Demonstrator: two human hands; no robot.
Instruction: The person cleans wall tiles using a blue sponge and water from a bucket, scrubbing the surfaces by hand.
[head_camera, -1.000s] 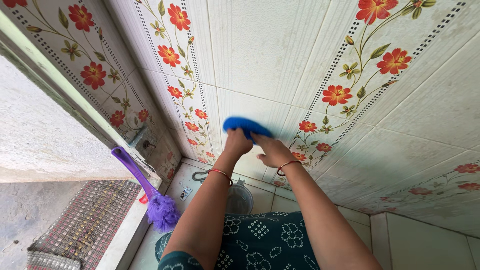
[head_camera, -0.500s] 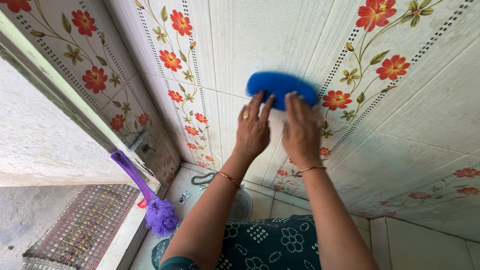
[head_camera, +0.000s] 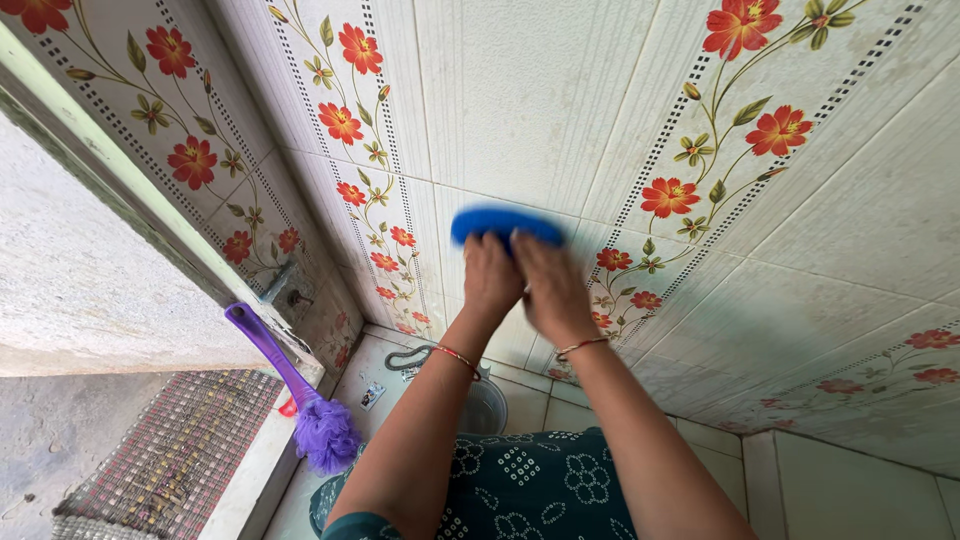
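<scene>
So I'm looking at a bright blue scrub brush (head_camera: 505, 224), oval-ish with a rounded top edge, pressed flat against the pale tiled wall (head_camera: 520, 90). It sits just left of a red flower strip, low on the wall. Only its upper half shows; the lower part is covered.
</scene>
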